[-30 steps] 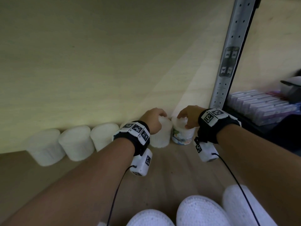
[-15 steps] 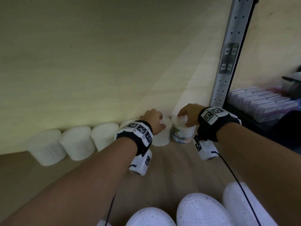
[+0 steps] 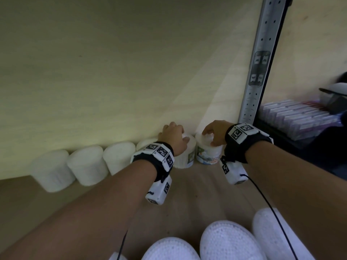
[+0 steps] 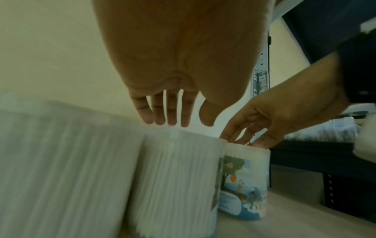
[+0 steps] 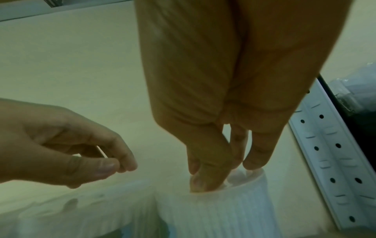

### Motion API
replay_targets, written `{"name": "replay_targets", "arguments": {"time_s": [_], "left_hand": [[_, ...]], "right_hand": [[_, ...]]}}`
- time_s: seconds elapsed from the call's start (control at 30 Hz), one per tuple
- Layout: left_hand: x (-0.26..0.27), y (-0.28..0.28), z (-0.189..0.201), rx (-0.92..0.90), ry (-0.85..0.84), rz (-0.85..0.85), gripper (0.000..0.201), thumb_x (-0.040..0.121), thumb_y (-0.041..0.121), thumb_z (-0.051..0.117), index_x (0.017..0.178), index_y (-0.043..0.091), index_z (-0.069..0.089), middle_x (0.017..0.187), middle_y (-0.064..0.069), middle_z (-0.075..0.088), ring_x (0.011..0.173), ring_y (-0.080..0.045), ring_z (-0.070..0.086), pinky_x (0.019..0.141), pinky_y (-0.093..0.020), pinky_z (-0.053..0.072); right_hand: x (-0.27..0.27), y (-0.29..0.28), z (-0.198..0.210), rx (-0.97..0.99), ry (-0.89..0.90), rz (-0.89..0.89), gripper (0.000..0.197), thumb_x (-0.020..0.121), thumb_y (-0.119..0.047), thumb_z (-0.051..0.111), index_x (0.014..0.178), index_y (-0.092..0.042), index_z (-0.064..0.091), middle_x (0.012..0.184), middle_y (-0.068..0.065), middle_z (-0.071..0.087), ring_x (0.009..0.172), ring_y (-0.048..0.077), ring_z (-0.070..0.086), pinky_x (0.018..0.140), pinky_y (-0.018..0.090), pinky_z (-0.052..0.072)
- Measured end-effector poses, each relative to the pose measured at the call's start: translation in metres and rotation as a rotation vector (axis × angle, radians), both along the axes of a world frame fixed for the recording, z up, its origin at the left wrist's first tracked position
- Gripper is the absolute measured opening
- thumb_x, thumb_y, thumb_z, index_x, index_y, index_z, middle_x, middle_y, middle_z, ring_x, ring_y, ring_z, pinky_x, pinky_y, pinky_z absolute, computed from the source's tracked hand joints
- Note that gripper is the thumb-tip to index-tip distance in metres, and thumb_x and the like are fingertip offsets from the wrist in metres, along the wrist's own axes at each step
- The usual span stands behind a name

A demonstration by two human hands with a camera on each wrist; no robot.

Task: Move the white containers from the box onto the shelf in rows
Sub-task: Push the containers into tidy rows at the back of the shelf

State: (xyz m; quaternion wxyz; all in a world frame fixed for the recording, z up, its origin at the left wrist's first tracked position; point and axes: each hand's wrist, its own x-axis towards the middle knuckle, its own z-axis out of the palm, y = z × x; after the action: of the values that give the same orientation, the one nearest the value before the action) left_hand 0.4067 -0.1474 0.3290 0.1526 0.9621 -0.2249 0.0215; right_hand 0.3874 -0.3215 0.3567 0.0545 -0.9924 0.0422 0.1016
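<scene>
Two white ribbed containers stand at the right end of the back row on the shelf point(image 3: 197, 186), hard against the pale back panel. The labelled container point(image 3: 207, 152), with a picture on its side, sits directly beneath the right hand's point(image 3: 216, 132) fingers point(image 5: 209, 177); they curl down onto its lid, thumb and fingertips pressing the top edge. Its neighbour, the ribbed container point(image 3: 185, 156), touches it on the left and sits just below the left hand point(image 3: 172, 136). From the left wrist view those fingers point(image 4: 168, 112) hang straight and slightly apart just above the lid, gripping nothing. Further left of the fingers, three more white containers point(image 3: 86, 164) continue the row. Nearer the viewer, behind both wrists, white dimpled lids point(image 3: 229, 241) wait, apparently still in the box.

The step looks like seating the last pair. To do it well, I'd say the right hand should press straight down and nudge back until the container meets the panel, then lift cleanly, without twisting it away from its neighbour or knocking the perforated metal upright point(image 3: 259, 62) beside it.
</scene>
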Motion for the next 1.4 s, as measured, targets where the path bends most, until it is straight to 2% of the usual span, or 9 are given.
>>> {"name": "replay_targets", "arguments": {"time_s": [0.1, 0.27, 0.5, 0.67, 0.73, 0.83, 0.97, 1.23, 1.4], "left_hand": [[-0.001, -0.006, -0.005, 0.100, -0.014, 0.034, 0.051, 0.090, 0.047, 0.051, 0.125, 0.010, 0.051, 0.132, -0.011, 0.042, 0.125, -0.031, 0.039, 0.102, -0.046, 0.038], [0.002, -0.006, -0.001, 0.121, 0.026, -0.008, 0.051, 0.089, 0.044, 0.055, 0.128, 0.010, 0.051, 0.133, -0.012, 0.043, 0.125, -0.031, 0.041, 0.103, -0.046, 0.039], [0.005, 0.002, 0.007, 0.041, 0.204, -0.129, 0.047, 0.093, 0.010, 0.051, 0.139, 0.017, 0.045, 0.146, -0.007, 0.043, 0.131, -0.026, 0.045, 0.106, -0.034, 0.041], [0.000, 0.007, 0.010, 0.041, 0.220, -0.192, 0.057, 0.089, -0.008, 0.042, 0.139, 0.019, 0.044, 0.148, -0.007, 0.037, 0.135, -0.027, 0.039, 0.109, -0.037, 0.038], [-0.001, 0.005, 0.007, 0.003, 0.164, -0.165, 0.051, 0.088, -0.004, 0.044, 0.135, 0.015, 0.046, 0.144, -0.008, 0.039, 0.133, -0.027, 0.038, 0.108, -0.039, 0.037], [-0.005, 0.000, 0.001, -0.038, 0.009, -0.041, 0.037, 0.093, 0.024, 0.049, 0.128, 0.012, 0.050, 0.134, -0.009, 0.042, 0.126, -0.029, 0.039, 0.104, -0.043, 0.039], [-0.006, -0.007, -0.007, 0.073, -0.024, 0.027, 0.050, 0.091, 0.046, 0.050, 0.125, 0.010, 0.051, 0.131, -0.011, 0.043, 0.125, -0.030, 0.039, 0.102, -0.045, 0.038], [0.000, -0.006, 0.002, 0.117, 0.058, -0.029, 0.053, 0.090, 0.041, 0.057, 0.133, 0.011, 0.050, 0.138, -0.011, 0.046, 0.126, -0.031, 0.045, 0.105, -0.045, 0.040], [0.003, -0.001, 0.010, 0.104, 0.129, -0.116, 0.050, 0.091, 0.026, 0.060, 0.138, 0.012, 0.048, 0.143, -0.007, 0.048, 0.129, -0.026, 0.047, 0.105, -0.034, 0.039]], "right_hand": [[0.001, -0.001, 0.000, 0.017, 0.004, -0.001, 0.056, 0.084, -0.011, 0.067, 0.137, -0.017, 0.053, 0.142, 0.008, 0.050, 0.128, 0.028, 0.050, 0.104, 0.036, 0.043], [0.001, -0.002, -0.001, 0.017, -0.005, -0.003, 0.056, 0.084, -0.010, 0.068, 0.137, -0.017, 0.053, 0.142, 0.008, 0.050, 0.129, 0.028, 0.050, 0.105, 0.037, 0.043], [0.000, -0.001, 0.000, 0.020, -0.002, 0.005, 0.056, 0.085, -0.008, 0.066, 0.138, -0.015, 0.051, 0.143, 0.008, 0.049, 0.130, 0.027, 0.049, 0.105, 0.036, 0.042], [-0.001, -0.001, 0.002, 0.033, 0.006, -0.003, 0.056, 0.085, -0.007, 0.066, 0.138, -0.014, 0.051, 0.142, 0.009, 0.050, 0.129, 0.027, 0.049, 0.103, 0.034, 0.042], [-0.001, -0.001, 0.002, 0.042, -0.002, -0.005, 0.055, 0.084, -0.007, 0.066, 0.137, -0.015, 0.052, 0.141, 0.008, 0.051, 0.129, 0.027, 0.050, 0.102, 0.035, 0.042], [-0.001, -0.001, 0.001, 0.044, 0.001, -0.010, 0.055, 0.085, -0.007, 0.065, 0.137, -0.016, 0.052, 0.141, 0.008, 0.051, 0.129, 0.028, 0.050, 0.103, 0.036, 0.043], [-0.002, -0.001, 0.000, 0.035, 0.000, 0.000, 0.055, 0.085, -0.008, 0.065, 0.138, -0.017, 0.052, 0.141, 0.008, 0.051, 0.129, 0.028, 0.050, 0.104, 0.036, 0.043], [-0.002, -0.001, 0.000, 0.025, -0.004, -0.002, 0.055, 0.086, -0.009, 0.065, 0.139, -0.016, 0.050, 0.144, 0.008, 0.048, 0.131, 0.027, 0.047, 0.105, 0.035, 0.041], [-0.002, 0.000, 0.001, 0.023, 0.004, -0.008, 0.056, 0.086, -0.009, 0.065, 0.140, -0.016, 0.049, 0.145, 0.008, 0.047, 0.132, 0.028, 0.046, 0.105, 0.035, 0.040]]}}
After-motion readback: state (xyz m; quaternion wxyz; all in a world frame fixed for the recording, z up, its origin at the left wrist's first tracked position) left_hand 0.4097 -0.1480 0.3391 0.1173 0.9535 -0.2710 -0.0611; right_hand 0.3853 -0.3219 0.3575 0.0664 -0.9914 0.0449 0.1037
